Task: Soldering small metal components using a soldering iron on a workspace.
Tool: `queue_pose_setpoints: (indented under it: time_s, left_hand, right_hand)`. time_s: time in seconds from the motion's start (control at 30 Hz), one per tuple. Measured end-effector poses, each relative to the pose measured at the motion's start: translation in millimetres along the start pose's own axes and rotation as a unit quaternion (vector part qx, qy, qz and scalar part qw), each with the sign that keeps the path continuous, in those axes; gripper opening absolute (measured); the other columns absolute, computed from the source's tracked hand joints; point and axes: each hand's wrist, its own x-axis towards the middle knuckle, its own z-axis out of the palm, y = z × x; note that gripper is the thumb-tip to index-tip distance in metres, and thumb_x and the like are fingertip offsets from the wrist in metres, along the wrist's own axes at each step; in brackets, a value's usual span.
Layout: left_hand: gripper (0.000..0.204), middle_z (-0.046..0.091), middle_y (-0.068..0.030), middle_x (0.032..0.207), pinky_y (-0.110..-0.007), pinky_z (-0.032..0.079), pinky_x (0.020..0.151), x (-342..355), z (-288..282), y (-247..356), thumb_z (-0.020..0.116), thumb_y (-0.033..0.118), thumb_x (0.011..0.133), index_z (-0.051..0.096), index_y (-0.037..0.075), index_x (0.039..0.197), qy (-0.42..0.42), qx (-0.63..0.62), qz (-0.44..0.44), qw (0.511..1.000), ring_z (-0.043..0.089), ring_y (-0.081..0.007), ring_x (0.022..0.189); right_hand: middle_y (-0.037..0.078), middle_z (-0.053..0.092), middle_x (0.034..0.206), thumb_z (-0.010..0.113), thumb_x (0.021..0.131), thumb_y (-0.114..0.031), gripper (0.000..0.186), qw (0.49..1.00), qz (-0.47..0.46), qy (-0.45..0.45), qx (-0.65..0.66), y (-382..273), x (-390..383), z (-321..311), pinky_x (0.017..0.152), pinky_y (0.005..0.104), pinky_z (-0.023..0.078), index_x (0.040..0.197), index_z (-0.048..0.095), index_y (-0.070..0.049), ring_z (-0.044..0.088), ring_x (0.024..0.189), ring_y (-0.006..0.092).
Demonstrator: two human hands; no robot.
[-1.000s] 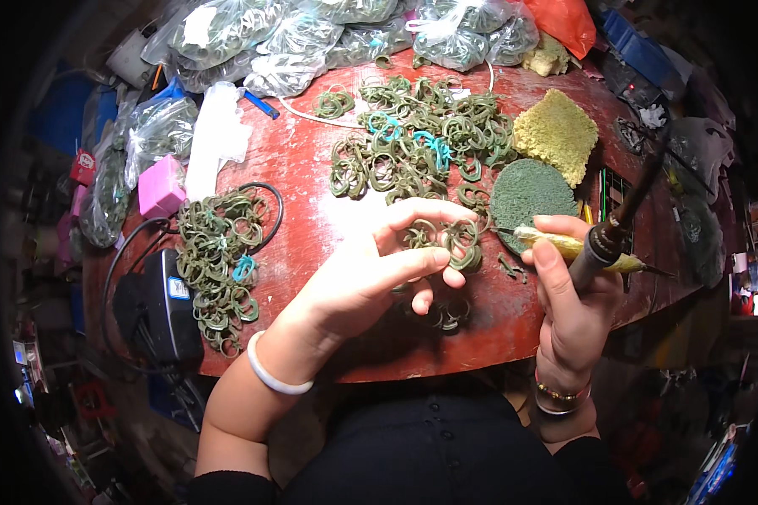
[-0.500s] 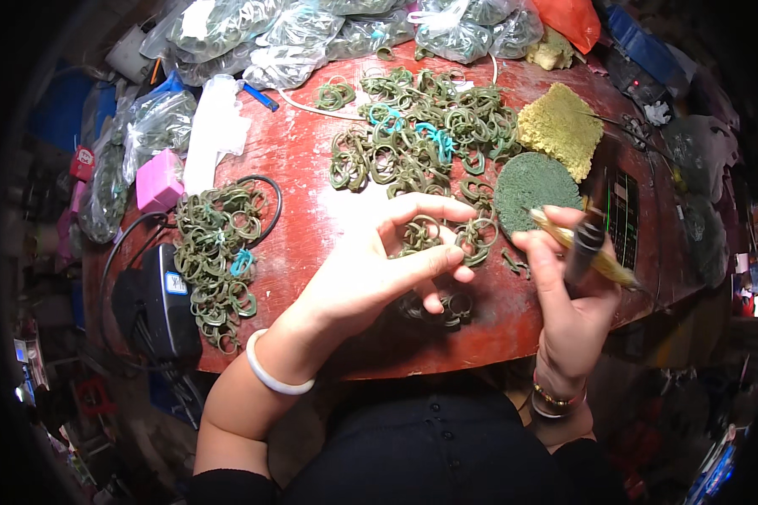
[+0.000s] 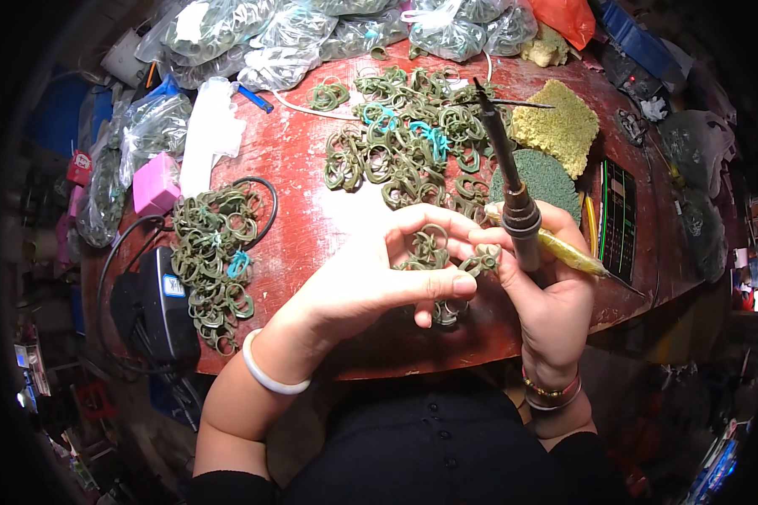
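Head view: our left hand [image 3: 370, 282] pinches a green wire coil [image 3: 480, 261] at thumb and fingertip, picture centre. Our right hand [image 3: 547, 286] grips a soldering iron [image 3: 505, 177], fingers wrapped, tip at 12 o'clock. Coil pile [image 3: 413, 143] at 11 on the red table [image 3: 312, 219]

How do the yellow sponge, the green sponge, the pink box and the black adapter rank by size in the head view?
1. Black adapter
2. Yellow sponge and green sponge: look alike, the green one is partly hidden
3. Pink box
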Motion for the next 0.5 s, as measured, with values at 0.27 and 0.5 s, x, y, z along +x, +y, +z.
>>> queue_pose_setpoints:
  time_s: [0.27, 0.5]
  left_hand:
    - [0.042, 0.058, -0.0017, 0.1, -0.02, 0.047, 0.054, -1.5, 1.9, 4.5, 0.076, 0.011, 0.079, 0.057, 0.003, 0.115, 0.001, 0.014, -0.024, 1.0, 0.058, -0.0073, 0.081]
    - [0.041, 0.058, -0.0007, 0.1, -0.02, 0.045, 0.053, -2.1, 1.0, 3.1, 0.073, 0.011, 0.082, 0.056, 0.003, 0.118, 0.016, 0.027, -0.004, 1.0, 0.057, -0.0065, 0.078]
  right_hand:
    - [0.006, 0.06, 0.108, 0.057, 0.085, 0.013, 0.034, 0.999, 0.016, -0.019, 0.034, -1.4, 1.6, -1.5, 0.089, 0.0254, 0.047, 0.116, 0.052, 0.002, 0.06, 0.1, 0.0114]
    - [0.008, 0.065, 0.102, 0.058, 0.084, 0.012, 0.035, 0.999, 0.016, -0.004, 0.04, 0.1, 4.1, -1.7, 0.085, 0.0251, 0.049, 0.117, 0.053, 0.003, 0.063, 0.094, 0.0121]
